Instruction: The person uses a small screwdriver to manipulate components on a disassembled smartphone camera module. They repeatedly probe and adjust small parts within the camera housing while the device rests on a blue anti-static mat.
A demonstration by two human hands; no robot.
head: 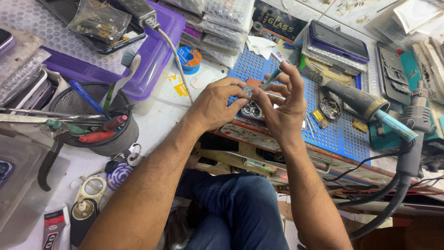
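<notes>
A silver phone (252, 109) with round camera lenses sits over the blue mat (342, 134). The left hand (215, 104) pinches its top edge; the right hand (282, 109) pinches tweezers (272, 78) above it.

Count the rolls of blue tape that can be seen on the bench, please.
1. The roll of blue tape lies beside the purple box, behind the left hand. Others may be hidden under clutter.

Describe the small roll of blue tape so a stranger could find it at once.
Start at the purple plastic tray at the top left. Just past its right edge, on the white surface beside the grey cable, lies the roll of blue tape. It is the only round blue ring there, with an orange centre.
</notes>
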